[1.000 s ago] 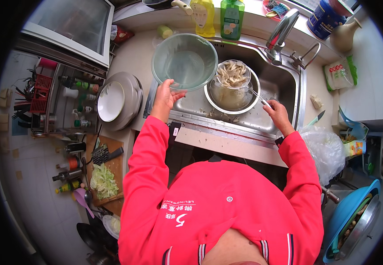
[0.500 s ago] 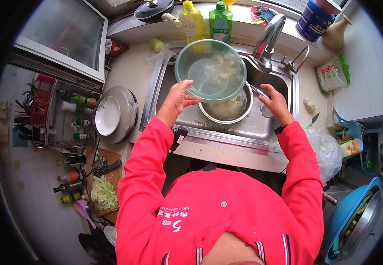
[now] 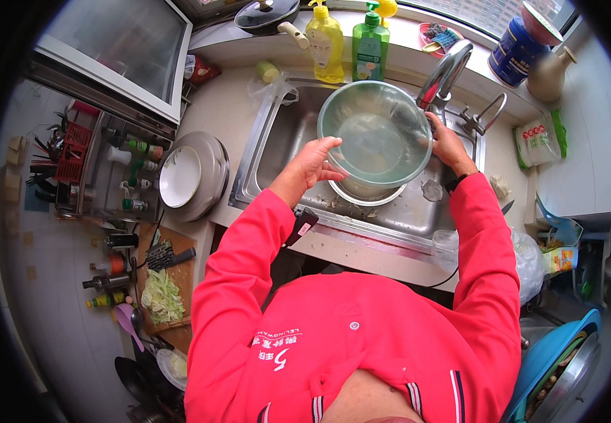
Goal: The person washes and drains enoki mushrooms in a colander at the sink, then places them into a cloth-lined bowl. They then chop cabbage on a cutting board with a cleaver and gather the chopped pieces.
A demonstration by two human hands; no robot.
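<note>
A translucent green plastic basin [image 3: 376,137] hangs over the sink, held from both sides. My left hand [image 3: 312,166] grips its left rim, thumb over the edge and fingers underneath. At the right rim, my right hand [image 3: 448,144] has its fingers curled against the wall. The basin's bottom looks pale and cloudy; whether water stands in it I cannot tell. Below it, a round metal bowl [image 3: 367,195] rests in the stainless sink [image 3: 288,144], mostly hidden. The curved faucet [image 3: 448,70] rises just behind my right hand.
Yellow [image 3: 325,46] and green pump bottles [image 3: 369,49] stand behind the sink. Stacked plates [image 3: 210,151] lie to the left, above a cutting board [image 3: 180,247] with shredded cabbage [image 3: 162,297]. On the right are a white-green packet [image 3: 541,141] and a knife [image 3: 508,207].
The basin has moved right, and the pale pieces seen in it are gone from view. My right hand has left a metal handle and taken the basin's right rim.
</note>
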